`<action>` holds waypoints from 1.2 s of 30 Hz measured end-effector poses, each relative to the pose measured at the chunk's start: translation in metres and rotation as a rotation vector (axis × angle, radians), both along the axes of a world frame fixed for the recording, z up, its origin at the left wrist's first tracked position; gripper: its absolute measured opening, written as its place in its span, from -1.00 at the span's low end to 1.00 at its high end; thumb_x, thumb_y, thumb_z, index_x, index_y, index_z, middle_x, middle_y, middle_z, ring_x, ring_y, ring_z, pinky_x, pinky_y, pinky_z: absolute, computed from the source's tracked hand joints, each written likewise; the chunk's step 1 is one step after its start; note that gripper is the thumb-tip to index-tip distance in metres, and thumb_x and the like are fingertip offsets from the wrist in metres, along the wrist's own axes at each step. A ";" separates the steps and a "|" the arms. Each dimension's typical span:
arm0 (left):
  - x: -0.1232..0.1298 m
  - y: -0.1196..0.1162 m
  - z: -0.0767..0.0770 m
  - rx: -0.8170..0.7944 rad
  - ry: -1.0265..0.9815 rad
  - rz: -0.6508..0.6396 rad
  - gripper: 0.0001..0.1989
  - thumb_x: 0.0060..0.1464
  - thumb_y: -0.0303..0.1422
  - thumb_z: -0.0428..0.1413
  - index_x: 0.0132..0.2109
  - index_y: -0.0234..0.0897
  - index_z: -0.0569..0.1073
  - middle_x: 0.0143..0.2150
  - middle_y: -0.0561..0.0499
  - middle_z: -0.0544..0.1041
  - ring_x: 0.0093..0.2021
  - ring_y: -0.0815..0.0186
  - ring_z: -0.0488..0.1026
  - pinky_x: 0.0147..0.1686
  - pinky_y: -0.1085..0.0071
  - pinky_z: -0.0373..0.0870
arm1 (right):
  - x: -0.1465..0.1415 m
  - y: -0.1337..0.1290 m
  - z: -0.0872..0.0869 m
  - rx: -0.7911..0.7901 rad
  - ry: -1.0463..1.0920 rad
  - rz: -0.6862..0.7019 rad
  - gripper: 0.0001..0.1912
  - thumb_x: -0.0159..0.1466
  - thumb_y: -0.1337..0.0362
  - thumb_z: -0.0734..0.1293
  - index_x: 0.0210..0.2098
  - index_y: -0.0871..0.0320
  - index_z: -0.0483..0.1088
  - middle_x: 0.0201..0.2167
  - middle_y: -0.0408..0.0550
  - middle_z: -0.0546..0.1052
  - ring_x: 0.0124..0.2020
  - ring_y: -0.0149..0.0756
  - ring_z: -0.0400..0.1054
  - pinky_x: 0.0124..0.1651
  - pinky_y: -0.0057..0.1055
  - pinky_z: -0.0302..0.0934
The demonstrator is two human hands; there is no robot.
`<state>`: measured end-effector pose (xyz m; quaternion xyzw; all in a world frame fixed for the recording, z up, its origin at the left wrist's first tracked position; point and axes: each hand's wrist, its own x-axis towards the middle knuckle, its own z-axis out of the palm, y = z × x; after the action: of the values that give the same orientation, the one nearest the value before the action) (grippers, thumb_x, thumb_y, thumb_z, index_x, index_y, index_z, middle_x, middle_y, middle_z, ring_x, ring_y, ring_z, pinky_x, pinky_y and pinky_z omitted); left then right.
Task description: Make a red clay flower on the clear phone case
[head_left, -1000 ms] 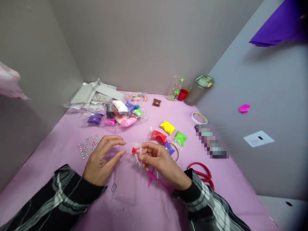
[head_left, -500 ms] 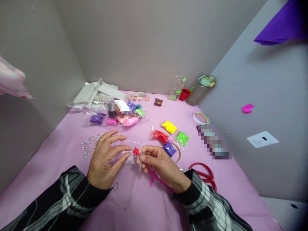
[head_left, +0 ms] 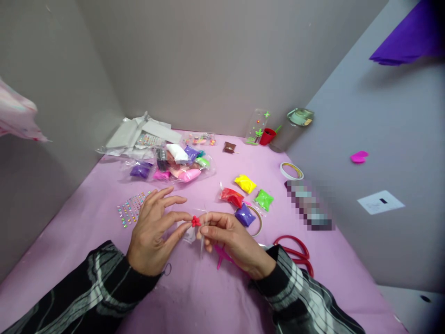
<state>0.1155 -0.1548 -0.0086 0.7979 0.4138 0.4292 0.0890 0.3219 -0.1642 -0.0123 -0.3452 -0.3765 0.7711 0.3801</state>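
Observation:
Between thumb and bent fingers, my right hand (head_left: 231, 236) holds a clear plastic sheet (head_left: 202, 248) upright. On the sheet's left face sits a small red clay flower (head_left: 196, 221) with rounded petals. My left hand (head_left: 153, 234) reaches in from the left, its thumb and index fingertips closed on the flower's near side while the other fingers stay raised. Under my right hand lies a pink plastic tool (head_left: 222, 254), partly hidden. Just beyond that hand are a purple clay packet (head_left: 245, 215) and a red clay packet (head_left: 232, 197).
Yellow (head_left: 245, 183) and green clay packets (head_left: 264, 200) lie beyond. Red-handled scissors (head_left: 306, 264) rest at right, near a tape roll (head_left: 291, 171). A gem sticker sheet (head_left: 130, 208) is at left. Bagged clay (head_left: 189, 175), a decorated clear case (head_left: 256, 127) and a bottle (head_left: 290, 132) stand farther back.
My left thumb and index fingertip have moved right and now touch the red flower. The flower and sheet have turned slightly; my right hand keeps its grip.

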 end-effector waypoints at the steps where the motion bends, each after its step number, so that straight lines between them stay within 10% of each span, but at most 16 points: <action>1: 0.000 0.000 0.000 -0.008 -0.007 0.003 -0.86 0.24 -0.43 0.15 -0.20 -0.06 0.55 0.01 -0.04 0.56 0.26 -0.03 0.33 0.28 -0.24 0.15 | 0.000 0.000 0.000 0.000 -0.004 0.001 -0.74 0.17 0.17 0.55 -0.23 0.20 0.56 -0.39 -0.16 0.56 -0.52 -0.52 0.33 -0.39 -0.52 0.24; 17: 0.001 -0.003 0.002 -0.021 -0.029 -0.011 -0.85 0.24 -0.45 0.13 -0.21 -0.06 0.54 0.02 -0.02 0.55 0.28 0.00 0.30 0.30 -0.22 0.10 | 0.001 -0.001 0.001 -0.014 0.016 0.013 -0.74 0.17 0.18 0.56 -0.23 0.21 0.55 -0.42 -0.18 0.54 -0.52 -0.52 0.34 -0.38 -0.51 0.22; 26: 0.003 -0.004 -0.003 -0.856 -0.675 -0.103 -0.53 0.16 -0.18 0.23 0.15 -0.15 0.32 -0.12 -0.03 0.56 -0.05 0.15 0.56 -0.03 0.16 0.49 | 0.000 -0.003 0.005 0.045 -0.032 -0.015 -0.75 0.19 0.16 0.54 -0.24 0.18 0.56 -0.39 -0.17 0.53 -0.49 -0.51 0.32 -0.39 -0.51 0.22; 36: 0.011 -0.007 -0.002 -0.948 -0.738 -0.174 -0.58 0.16 -0.24 0.26 0.10 -0.18 0.34 -0.36 0.16 0.45 -0.35 0.36 0.47 -0.23 0.36 0.45 | -0.003 -0.004 0.007 0.134 -0.076 -0.007 -0.79 0.21 0.17 0.51 -0.23 0.16 0.56 -0.39 -0.17 0.54 -0.50 -0.49 0.30 -0.41 -0.50 0.23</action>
<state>0.1261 -0.1615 -0.0109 0.5007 0.4349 0.4378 0.6071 0.3186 -0.1677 -0.0054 -0.3493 -0.4402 0.7291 0.3906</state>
